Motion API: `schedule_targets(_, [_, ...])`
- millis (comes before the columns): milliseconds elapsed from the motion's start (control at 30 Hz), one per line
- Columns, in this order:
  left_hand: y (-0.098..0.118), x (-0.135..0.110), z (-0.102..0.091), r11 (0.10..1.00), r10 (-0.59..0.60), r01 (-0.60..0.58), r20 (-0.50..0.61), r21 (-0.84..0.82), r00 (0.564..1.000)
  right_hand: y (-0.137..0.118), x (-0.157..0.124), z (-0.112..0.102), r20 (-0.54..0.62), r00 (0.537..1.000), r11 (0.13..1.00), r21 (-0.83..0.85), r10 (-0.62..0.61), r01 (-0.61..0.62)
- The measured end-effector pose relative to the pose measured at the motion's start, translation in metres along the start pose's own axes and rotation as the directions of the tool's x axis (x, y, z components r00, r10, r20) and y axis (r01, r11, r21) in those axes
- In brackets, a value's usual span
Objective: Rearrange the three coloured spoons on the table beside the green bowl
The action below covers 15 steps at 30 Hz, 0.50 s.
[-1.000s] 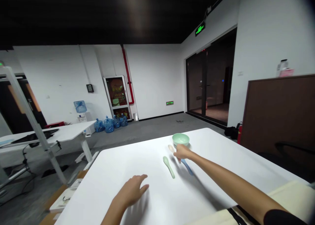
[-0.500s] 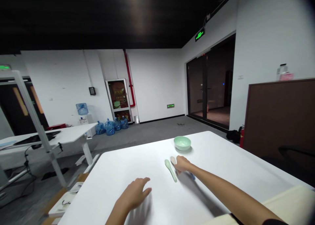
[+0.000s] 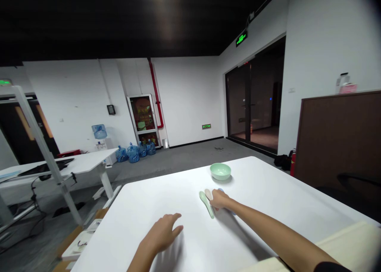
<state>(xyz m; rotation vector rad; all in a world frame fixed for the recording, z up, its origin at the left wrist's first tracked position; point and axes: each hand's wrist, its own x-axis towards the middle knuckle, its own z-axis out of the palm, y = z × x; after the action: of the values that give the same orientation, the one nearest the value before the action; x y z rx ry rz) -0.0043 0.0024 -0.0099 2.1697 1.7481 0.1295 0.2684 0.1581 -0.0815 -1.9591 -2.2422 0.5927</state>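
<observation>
My right hand (image 3: 220,199) reaches down to the table with its fingers closed around a pale beige spoon (image 3: 208,194). The bowl of that spoon shows beyond the fingertips, and the fingers hide much of its handle. Just left of it lies a light green spoon (image 3: 206,204), its bowl pointing away from me. A blue spoon (image 3: 220,190) is mostly covered by my right hand and wrist. Farther back sits a mint green bowl (image 3: 220,172), upright. My left hand (image 3: 162,232) hovers over the white table (image 3: 143,204), fingers apart and holding nothing.
The table's far edge runs just behind the bowl. Cream cloth (image 3: 342,248) lies at the lower right. Left of the table, white trays (image 3: 77,244) rest on cardboard boxes. A brown partition (image 3: 339,137) stands to the right, and blue water bottles (image 3: 133,154) stand by the wall.
My right hand has shifted slightly left with the beige spoon, which is now closer to the green one. More of the blue spoon shows beyond the hand. My left hand stays put.
</observation>
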Motion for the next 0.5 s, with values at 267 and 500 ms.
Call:
schedule_targets(267, [0.000,0.001,0.000,1.000,0.000,0.000,0.003,0.021,1.000,-0.011,-0.009,-0.005,-0.144,0.989,0.996,-0.094,-0.023,0.010])
schedule_targets(500, [0.001,0.001,0.000,1.000,0.000,0.000,0.002,0.030,1.000,-0.027,-0.021,0.003,-0.131,0.986,0.989,-0.120,-0.102,0.086])
